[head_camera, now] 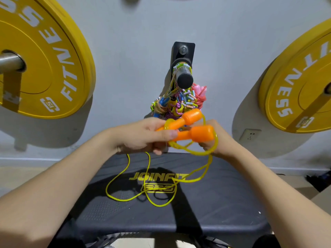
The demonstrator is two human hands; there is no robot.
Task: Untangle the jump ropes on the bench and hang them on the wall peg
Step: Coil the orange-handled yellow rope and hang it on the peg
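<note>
Mid-frame, the left hand (143, 135) grips two glossy orange handles (197, 134) while the right hand (223, 140) holds coils of their yellow cord (202, 154), slack trailing on the bench (223, 203).

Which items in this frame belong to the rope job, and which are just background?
Job: yellow jump rope with orange plastic handles, held in left hand and right hand; black padded bench; black-capped wall peg; bundle of colourful ropes already hanging on it.
Background: yellow weight plates; white wall socket.
</note>
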